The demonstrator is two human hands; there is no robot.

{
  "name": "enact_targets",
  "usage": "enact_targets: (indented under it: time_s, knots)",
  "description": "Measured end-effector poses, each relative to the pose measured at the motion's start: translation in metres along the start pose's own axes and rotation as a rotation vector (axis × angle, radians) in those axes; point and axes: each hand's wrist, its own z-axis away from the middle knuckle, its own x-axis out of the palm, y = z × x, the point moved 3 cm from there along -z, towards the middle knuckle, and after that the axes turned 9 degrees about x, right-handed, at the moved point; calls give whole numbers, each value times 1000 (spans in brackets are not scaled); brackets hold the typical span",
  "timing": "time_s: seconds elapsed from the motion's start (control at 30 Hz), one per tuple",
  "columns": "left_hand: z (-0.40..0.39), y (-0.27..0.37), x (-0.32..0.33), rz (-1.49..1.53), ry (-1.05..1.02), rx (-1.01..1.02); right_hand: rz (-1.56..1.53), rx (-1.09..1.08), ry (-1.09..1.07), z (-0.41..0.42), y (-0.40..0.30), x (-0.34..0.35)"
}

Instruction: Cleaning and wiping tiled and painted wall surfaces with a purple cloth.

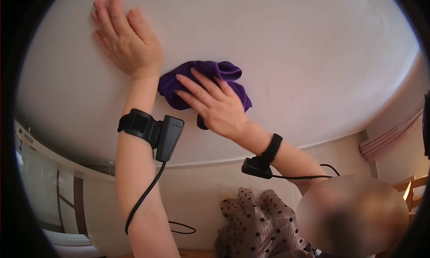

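Observation:
My left hand (129, 39) leans on a pale wall (302, 49) at the upper left, fingers spread and nothing in it. Right of its wrist, a crumpled purple cloth (201, 68) lies against the wall, with a rolled fold along its top. My right hand (216, 106) presses down on the cloth with its fingers stretched over it. The palm side and part of the cloth beneath are hidden. A few small faint marks show on the wall right of the cloth.
Black wrist-strapped devices (169, 138) with cables (146, 199) sit on both forearms. Below the wall is a tiled floor (188, 187), with my dotted trousers (265, 221) over it. A pink curtain (391, 137) hangs at right. A glass panel (40, 170) stands at left. A blurred patch hides the lower right.

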Motion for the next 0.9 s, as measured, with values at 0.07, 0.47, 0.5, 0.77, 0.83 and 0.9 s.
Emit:
enact_targets:
  time_s: [0.07, 0.47, 0.5, 0.77, 0.83, 0.9]
  knots:
    - [1, -10, 0, -30, 10, 30, -30, 20, 55, 7, -6, 11]
    - [0, -2, 0, -24, -36, -34, -10, -256, -343, 120, -16, 81]
    - [3, -5, -1, -23, -39, -37, -58, -238, -332, 111, -17, 71]
    - [1, -14, 2, -17, 26, 48, 6, 53, 144, -18, 12, -28]
    - [4, -14, 7, -17, 34, 67, -35, 32, 122, -3, 11, -5]
    - [4, -11, 8, -24, 36, 97, -88, 15, 107, 24, 8, 24]
